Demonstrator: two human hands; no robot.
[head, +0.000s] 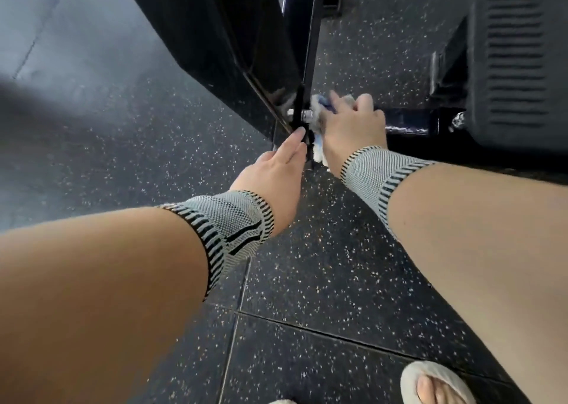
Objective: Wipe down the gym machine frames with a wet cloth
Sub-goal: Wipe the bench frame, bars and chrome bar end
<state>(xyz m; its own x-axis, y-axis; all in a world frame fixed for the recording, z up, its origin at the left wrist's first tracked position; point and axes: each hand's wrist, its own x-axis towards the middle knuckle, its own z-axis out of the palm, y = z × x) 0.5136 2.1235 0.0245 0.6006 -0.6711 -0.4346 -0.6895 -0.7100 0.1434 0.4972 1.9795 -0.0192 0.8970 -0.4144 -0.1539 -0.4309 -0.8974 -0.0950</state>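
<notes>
Gripping cloth [318, 117] under curled right hand [353, 127] against frame [307, 65] | left hand [276, 173] fingers straight, together, touching frame base, just left of cloth

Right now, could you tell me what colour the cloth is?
The cloth looks white with blue patches, held by the right hand; head view.

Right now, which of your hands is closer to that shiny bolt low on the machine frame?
Right. The right hand presses the cloth against the frame just beside the bolt; the left hand reaches from below, fingertips just short of it.
</notes>
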